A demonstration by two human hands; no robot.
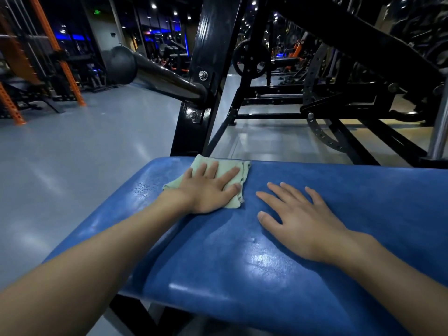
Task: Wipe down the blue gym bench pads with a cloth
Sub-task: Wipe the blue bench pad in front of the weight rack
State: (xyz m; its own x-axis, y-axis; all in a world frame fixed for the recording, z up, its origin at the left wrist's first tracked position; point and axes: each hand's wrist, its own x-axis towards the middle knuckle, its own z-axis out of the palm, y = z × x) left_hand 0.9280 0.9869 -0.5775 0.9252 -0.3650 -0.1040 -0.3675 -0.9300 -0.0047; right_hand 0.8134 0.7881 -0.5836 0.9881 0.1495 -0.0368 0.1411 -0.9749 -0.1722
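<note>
I counted one blue bench pad [242, 258], one pale green cloth [201, 161] and two hands, a left hand [208, 192] and a right hand [303, 224]. One black upright [191, 132] showed two bolts, an upper bolt [203, 75] and a lower bolt [194, 115].

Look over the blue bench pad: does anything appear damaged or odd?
The pad has a small dent near its middle and a speckled patch, droplets or pitting, at its left edge beside the cloth.
</note>
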